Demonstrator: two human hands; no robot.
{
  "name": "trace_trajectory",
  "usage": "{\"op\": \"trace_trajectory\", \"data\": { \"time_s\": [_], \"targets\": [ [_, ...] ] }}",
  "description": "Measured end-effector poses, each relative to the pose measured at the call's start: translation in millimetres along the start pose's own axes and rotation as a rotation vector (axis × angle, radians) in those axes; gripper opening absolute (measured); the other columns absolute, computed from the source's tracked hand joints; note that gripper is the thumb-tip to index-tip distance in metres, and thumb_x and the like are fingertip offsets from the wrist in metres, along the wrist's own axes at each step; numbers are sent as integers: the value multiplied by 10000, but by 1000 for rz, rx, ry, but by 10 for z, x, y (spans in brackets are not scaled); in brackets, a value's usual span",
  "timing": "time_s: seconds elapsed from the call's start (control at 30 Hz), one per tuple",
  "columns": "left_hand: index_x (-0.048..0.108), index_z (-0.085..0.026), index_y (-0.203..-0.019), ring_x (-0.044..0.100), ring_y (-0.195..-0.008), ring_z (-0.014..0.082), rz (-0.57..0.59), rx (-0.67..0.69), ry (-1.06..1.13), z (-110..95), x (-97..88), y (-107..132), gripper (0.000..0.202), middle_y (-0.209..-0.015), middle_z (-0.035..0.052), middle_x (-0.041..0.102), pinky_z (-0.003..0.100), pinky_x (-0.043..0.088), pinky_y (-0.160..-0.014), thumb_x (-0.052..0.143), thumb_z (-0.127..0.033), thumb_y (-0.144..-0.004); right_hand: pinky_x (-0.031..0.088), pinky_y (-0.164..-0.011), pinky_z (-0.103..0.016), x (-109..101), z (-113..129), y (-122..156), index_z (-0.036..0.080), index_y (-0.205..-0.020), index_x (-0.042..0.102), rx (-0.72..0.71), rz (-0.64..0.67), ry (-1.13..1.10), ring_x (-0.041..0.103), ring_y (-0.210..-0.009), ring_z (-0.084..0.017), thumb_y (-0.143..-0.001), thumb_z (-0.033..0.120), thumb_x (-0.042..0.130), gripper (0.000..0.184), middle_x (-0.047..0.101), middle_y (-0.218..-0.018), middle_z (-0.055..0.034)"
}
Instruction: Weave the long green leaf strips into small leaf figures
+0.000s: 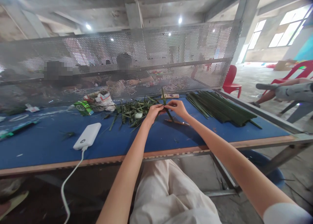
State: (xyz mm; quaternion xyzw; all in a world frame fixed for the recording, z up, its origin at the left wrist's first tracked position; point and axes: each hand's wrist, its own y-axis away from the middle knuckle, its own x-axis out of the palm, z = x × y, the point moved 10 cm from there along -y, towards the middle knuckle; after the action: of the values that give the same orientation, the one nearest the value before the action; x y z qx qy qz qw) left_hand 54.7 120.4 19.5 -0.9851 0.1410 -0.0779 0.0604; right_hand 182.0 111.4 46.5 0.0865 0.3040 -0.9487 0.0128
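Observation:
Over the middle of the blue table, both hands meet at a green leaf strip [163,95] that stands up between them, its lower part slanting down to the right. My left hand [155,112] pinches it from the left with closed fingers. From the right, my right hand [178,108] has thumb and forefinger pressed on the same strip. The exact fold under the fingertips is too small to make out. Below my hands lies a thin brownish tool [182,123], perhaps a blade or stick. Left of them is a pile of leaf scraps [127,113] with a small whitish object [138,115].
Long green leaf strips [220,108] lie stacked at right. A white power bank [88,136] with a cable, a green packet [83,108] and a crumpled bag [104,100] are at left. A perforated metal screen [156,61] borders the table's back; people sit behind it and at right.

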Motion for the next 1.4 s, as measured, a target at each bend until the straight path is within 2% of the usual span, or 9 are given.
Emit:
{"op": "trace_trajectory", "data": {
  "time_s": [0.17, 0.37, 0.57, 0.77, 0.93, 1.07, 1.23, 1.4],
  "targets": [
    [709, -128, -764, 702, -828, 208, 8, 69, -68, -25, 16, -22, 64, -755, 47, 737, 404, 511, -915, 665, -163, -733, 479, -525, -267, -12, -121, -12, 167, -701, 658, 96, 24, -49, 603, -608, -157, -623, 552, 757, 405, 664, -662, -42],
    [718, -142, -760, 692, -826, 204, -1, 97, -162, -57, 53, 2, 96, -752, 32, 732, 400, 517, -913, 640, -111, -713, 443, -504, -255, -56, -169, -30, 170, -645, 652, 109, 23, -10, 567, -576, -137, -604, 551, 767, 401, 644, -626, -31],
    [735, -127, -805, 683, -780, 194, -10, 127, -221, -53, 23, -11, 137, -807, 51, 744, 383, 535, -855, 658, -95, -696, 405, -497, -255, -37, -216, -41, 169, -621, 639, 147, 51, 12, 507, -538, -113, -576, 582, 767, 434, 616, -600, -15],
    [749, -132, -839, 674, -810, 219, 61, 231, -338, -67, 40, -54, 231, -832, 65, 748, 347, 523, -791, 777, -237, -636, 393, -520, -244, -20, -246, 1, 172, -623, 621, 239, 59, -27, 472, -558, -99, -517, 594, 790, 466, 570, -597, 9],
    [747, -130, -815, 667, -825, 242, 24, 291, -392, -142, 35, -6, 308, -822, 85, 743, 337, 509, -748, 822, -337, -599, 389, -574, -230, 6, -262, 97, 169, -627, 629, 397, 111, -78, 488, -628, -92, -518, 529, 814, 420, 572, -643, 12],
    [735, -141, -742, 643, -726, 206, 42, 320, -422, -197, 102, 50, 284, -711, 53, 710, 296, 488, -667, 833, -359, -590, 392, -603, -231, 18, -285, 144, 170, -636, 649, 479, 129, -118, 491, -645, -90, -519, 501, 820, 391, 578, -654, 9],
    [726, -146, -695, 600, -603, 160, 17, 325, -411, -222, 98, 65, 235, -610, 20, 672, 259, 460, -577, 805, -353, -617, 393, -600, -232, 32, -314, 137, 170, -628, 649, 470, 110, -151, 501, -653, -97, -515, 506, 822, 395, 586, -663, 3],
    [725, -140, -688, 648, -657, 190, -49, 313, -401, -215, 6, 32, 198, -669, 47, 703, 282, 510, -613, 780, -323, -638, 406, -588, -252, 39, -217, 71, 162, -644, 651, 313, 54, -126, 506, -622, -111, -630, 594, 723, 439, 601, -661, -21]
  ]
}}
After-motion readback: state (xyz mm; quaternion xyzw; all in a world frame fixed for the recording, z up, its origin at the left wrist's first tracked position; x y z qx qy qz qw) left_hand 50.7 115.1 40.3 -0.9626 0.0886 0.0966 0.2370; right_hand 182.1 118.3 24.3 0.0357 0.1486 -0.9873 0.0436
